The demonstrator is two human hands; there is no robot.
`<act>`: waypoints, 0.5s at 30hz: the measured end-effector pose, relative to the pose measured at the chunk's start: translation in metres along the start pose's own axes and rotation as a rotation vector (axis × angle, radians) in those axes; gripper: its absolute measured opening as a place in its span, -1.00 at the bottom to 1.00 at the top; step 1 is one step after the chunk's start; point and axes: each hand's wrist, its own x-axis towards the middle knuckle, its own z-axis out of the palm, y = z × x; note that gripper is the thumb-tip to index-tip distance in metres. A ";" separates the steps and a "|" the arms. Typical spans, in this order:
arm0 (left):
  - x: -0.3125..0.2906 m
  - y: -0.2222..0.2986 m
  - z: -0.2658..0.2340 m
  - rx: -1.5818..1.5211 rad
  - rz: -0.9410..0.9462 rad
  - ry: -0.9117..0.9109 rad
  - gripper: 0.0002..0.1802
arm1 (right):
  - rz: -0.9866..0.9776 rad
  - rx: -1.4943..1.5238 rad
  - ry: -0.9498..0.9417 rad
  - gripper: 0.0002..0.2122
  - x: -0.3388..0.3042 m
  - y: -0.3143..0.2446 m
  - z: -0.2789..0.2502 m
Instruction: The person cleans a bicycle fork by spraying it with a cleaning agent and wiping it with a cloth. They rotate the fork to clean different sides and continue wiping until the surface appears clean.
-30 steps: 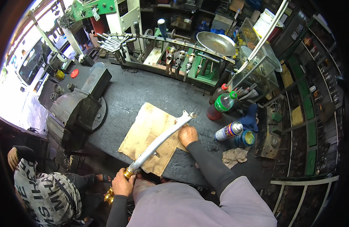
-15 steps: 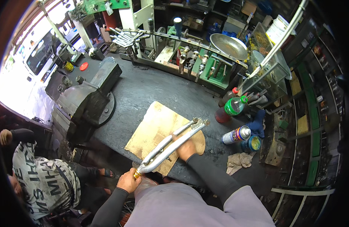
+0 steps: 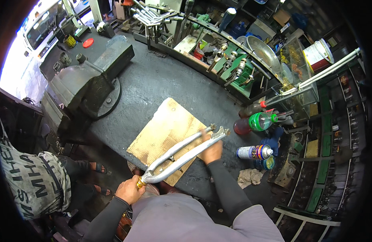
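A silver bicycle fork (image 3: pixel 182 156) slants over the bench, its two legs pointing up to the right. At its lower end my left hand (image 3: pixel 130 190) is closed around the brass-coloured steerer end (image 3: pixel 140 183). My right hand (image 3: pixel 212 150) is wrapped around the near leg close to the dropouts, its fingers slightly blurred between the legs. Below the fork lies a stained sheet of cardboard (image 3: pixel 163 121), partly covered by it.
A large dark bench vise (image 3: pixel 85 88) stands at left. To the right are a green-labelled bottle (image 3: pixel 256 122), a spray can (image 3: pixel 253 152), an open tin (image 3: pixel 269 162) and a crumpled rag (image 3: pixel 250 177). A tool rack (image 3: pixel 230 64) runs behind. Another person (image 3: pixel 37 181) is at lower left.
My right hand has slid along the fork leg toward the dropouts. The left hand keeps its hold on the steerer end. The whole view has turned and shifted slightly.
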 end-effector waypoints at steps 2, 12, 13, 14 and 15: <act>0.002 0.003 -0.006 0.012 -0.001 -0.021 -0.57 | -0.069 -0.133 0.170 -0.54 0.007 0.032 0.007; 0.010 -0.008 -0.018 -0.080 0.021 -0.081 -0.56 | -0.147 -0.254 0.137 -0.59 0.002 0.019 0.007; 0.012 -0.010 -0.019 -0.091 0.024 -0.096 -0.56 | -0.213 -0.191 0.088 -0.62 -0.005 0.013 0.015; 0.013 -0.011 -0.019 -0.102 0.026 -0.112 -0.56 | -0.370 -0.317 0.085 -0.62 -0.012 0.010 0.019; 0.012 -0.009 -0.021 -0.125 0.013 -0.119 -0.56 | -0.387 -0.380 0.101 -0.63 -0.003 0.008 0.013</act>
